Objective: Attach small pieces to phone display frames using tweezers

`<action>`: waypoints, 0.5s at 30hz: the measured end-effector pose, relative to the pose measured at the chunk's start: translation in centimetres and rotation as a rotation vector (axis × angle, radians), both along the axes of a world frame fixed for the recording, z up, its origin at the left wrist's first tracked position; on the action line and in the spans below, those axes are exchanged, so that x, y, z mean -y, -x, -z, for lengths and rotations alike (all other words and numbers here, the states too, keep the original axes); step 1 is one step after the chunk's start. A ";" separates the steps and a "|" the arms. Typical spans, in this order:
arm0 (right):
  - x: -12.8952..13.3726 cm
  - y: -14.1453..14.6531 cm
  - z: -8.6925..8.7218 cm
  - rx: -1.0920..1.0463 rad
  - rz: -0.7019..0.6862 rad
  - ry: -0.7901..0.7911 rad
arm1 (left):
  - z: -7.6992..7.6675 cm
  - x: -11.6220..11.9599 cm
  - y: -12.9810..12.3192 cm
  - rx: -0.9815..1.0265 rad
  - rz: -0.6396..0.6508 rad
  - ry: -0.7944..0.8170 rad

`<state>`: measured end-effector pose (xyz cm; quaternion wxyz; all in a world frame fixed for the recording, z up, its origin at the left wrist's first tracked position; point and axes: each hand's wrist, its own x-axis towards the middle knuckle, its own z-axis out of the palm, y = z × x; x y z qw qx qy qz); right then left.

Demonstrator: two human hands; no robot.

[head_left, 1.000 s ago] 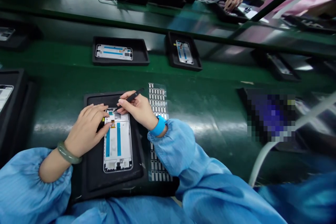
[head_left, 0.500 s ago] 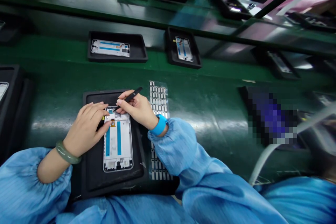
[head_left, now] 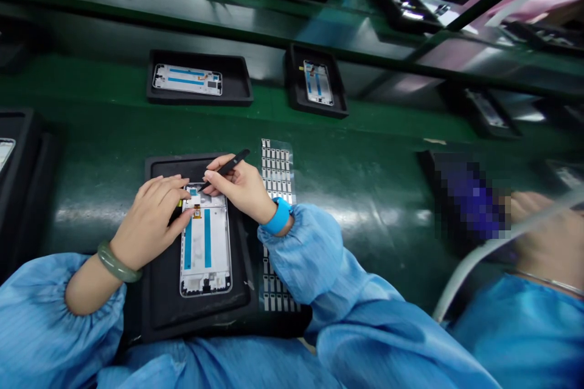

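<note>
A silver phone frame (head_left: 219, 243) with blue strips lies in a black foam tray (head_left: 164, 304) in front of me. My left hand (head_left: 155, 213) rests at the frame's upper left edge, its fingers bent over the edge and thumb on the frame; whether it pinches anything is hidden. Between the thumb and fingers of my right hand (head_left: 241, 188) is a black pen-like tool (head_left: 233, 162), its tip down at the top of the frame. A clear sheet of small metal pieces (head_left: 276, 167) lies beside the tray, partly under my right forearm.
Two black trays (head_left: 237, 88) (head_left: 340, 108) with phone frames stand on the green surface (head_left: 365, 164) farther back. Stacked dark trays (head_left: 22, 194) are at the left. On the right, another person's hand (head_left: 547, 237) is near a pixelated dark object (head_left: 474, 200), beside a pale curved tube (head_left: 460, 267).
Another person's hand and sleeve have come into view at the right. My own hands and the tool hold nearly the same pose; the view has shifted slightly.
</note>
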<state>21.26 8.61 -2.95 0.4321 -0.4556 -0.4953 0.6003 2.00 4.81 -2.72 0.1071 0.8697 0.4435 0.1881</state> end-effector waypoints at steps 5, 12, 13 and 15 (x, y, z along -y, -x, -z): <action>0.1 0.0 0.1 0.021 0.004 -0.021 | 0.0 0.0 0.0 -0.012 0.005 -0.014; 0.3 0.0 0.4 0.055 -0.004 -0.059 | -0.1 0.0 0.0 -0.061 0.020 -0.040; 0.3 0.0 0.4 0.059 -0.007 -0.068 | -0.1 0.0 0.0 -0.071 0.023 -0.054; 0.3 0.0 0.5 0.071 -0.010 -0.089 | -0.1 0.0 -0.1 -0.097 0.034 -0.086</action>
